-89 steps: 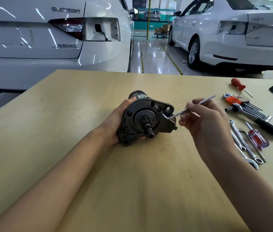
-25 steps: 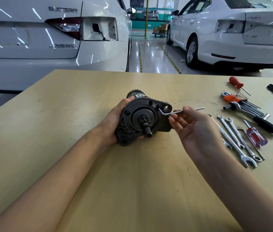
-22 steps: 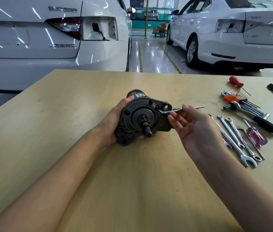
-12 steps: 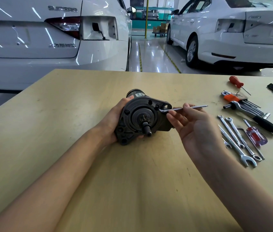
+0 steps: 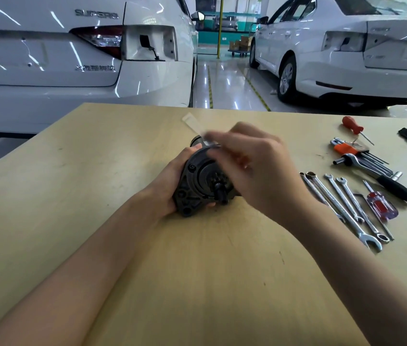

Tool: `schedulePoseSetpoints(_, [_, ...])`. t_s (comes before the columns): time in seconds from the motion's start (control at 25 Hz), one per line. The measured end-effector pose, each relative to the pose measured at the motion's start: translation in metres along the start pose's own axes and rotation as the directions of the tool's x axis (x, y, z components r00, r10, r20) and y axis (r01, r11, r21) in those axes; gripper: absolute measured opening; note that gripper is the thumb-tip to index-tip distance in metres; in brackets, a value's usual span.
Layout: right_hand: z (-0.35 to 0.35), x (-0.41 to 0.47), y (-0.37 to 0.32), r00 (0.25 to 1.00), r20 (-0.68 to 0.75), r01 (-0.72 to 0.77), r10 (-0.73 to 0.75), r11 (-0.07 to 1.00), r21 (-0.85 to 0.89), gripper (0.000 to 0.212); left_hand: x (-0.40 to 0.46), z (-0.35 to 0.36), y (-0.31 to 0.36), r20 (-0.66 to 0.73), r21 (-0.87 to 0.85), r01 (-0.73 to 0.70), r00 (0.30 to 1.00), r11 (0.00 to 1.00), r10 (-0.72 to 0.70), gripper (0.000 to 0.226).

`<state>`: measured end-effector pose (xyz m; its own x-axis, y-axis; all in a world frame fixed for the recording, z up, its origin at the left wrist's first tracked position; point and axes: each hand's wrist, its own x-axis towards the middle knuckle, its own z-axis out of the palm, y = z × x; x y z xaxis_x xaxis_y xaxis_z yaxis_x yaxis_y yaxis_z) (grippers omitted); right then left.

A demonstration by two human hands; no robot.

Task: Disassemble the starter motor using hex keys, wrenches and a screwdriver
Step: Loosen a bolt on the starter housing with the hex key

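Note:
A black starter motor [image 5: 198,182] lies on the wooden table [image 5: 97,171] with its pinion end facing me. My left hand [image 5: 171,182] grips its left side and holds it steady. My right hand [image 5: 250,168] is over the motor's upper right and covers that part of the housing. Its fingers pinch a thin silver hex key [image 5: 193,127], blurred by motion, whose free end points up and to the left. The key's tip and the bolt it meets are hidden behind my fingers.
Right of the motor lie several combination wrenches [image 5: 342,203], a red-handled screwdriver [image 5: 380,208], a ratchet with black grip [image 5: 385,181], an orange hex key set [image 5: 350,148] and a small red screwdriver [image 5: 352,126]. Two white cars stand beyond the table's far edge.
My right hand has swung the hex key from pointing right to pointing up-left, and moved over the motor's top. The left hand and motor stay put.

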<state>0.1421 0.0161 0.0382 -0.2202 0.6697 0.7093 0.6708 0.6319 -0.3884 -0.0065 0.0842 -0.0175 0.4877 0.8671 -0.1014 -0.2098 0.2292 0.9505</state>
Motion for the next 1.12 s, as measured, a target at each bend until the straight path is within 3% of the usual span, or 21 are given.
schedulePoseSetpoints(0.08, [0.003, 0.007, -0.004, 0.969, 0.246, 0.029, -0.010, 0.997, -0.073, 0.019, 0.001, 0.000, 0.000, 0.003, -0.005, -0.005, 1.000, 1.000, 0.005, 0.046])
schedulePoseSetpoints(0.12, [0.004, 0.009, -0.005, 0.955, 0.296, 0.018, 0.003, 0.998, -0.068, 0.018, 0.001, 0.000, 0.000, 0.005, -0.009, -0.003, 1.000, 1.000, 0.003, 0.046])
schedulePoseSetpoints(0.2, [0.005, 0.007, -0.004, 0.973, 0.231, -0.009, 0.009, 1.000, -0.004, 0.016, 0.001, -0.001, -0.001, 0.000, -0.019, -0.008, 1.000, 1.000, 0.008, 0.045])
schedulePoseSetpoints(0.28, [0.001, 0.001, 0.000, 0.994, 0.032, -0.109, 0.105, 0.972, 0.208, 0.013, 0.001, 0.000, 0.000, -0.014, -0.020, -0.001, 1.000, 1.000, 0.001, 0.042])
schedulePoseSetpoints(0.36, [-0.011, -0.006, 0.008, 0.933, -0.062, -0.265, 0.356, 0.792, 0.550, 0.010, 0.000, 0.001, 0.001, -0.023, -0.015, 0.028, 0.999, 1.000, -0.028, 0.041])
schedulePoseSetpoints(0.44, [-0.022, -0.016, 0.016, 0.807, 0.084, -0.427, 0.585, 0.478, 0.768, 0.007, 0.000, -0.001, 0.001, -0.012, -0.006, 0.036, 0.999, 0.999, -0.036, 0.043])
schedulePoseSetpoints(0.52, [-0.028, -0.027, 0.020, 0.683, 0.307, -0.564, 0.663, 0.212, 0.798, 0.010, 0.000, -0.002, 0.002, 0.006, -0.006, 0.044, 0.999, 0.999, -0.044, 0.046])
schedulePoseSetpoints(0.6, [-0.023, -0.036, 0.017, 0.583, 0.500, -0.676, 0.641, 0.041, 0.736, 0.011, -0.001, -0.002, 0.002, 0.014, -0.002, 0.051, 0.999, 0.999, -0.051, 0.048])
schedulePoseSetpoints(0.68, [-0.019, -0.041, 0.012, 0.560, 0.586, -0.720, 0.586, -0.004, 0.694, 0.012, -0.001, -0.002, 0.000, 0.019, 0.003, 0.053, 0.998, 0.999, -0.053, 0.049])
schedulePoseSetpoints(0.88, [-0.018, -0.042, 0.014, 0.537, 0.626, -0.709, 0.566, -0.099, 0.698, 0.015, 0.000, -0.003, 0.000, 0.039, 0.000, 0.034, 0.999, 0.999, -0.034, 0.051])
schedulePoseSetpoints(1.12, [-0.020, -0.040, 0.016, 0.536, 0.649, -0.739, 0.540, -0.072, 0.670, 0.019, -0.001, -0.002, 0.001, 0.039, 0.003, 0.034, 0.999, 0.999, -0.034, 0.051])
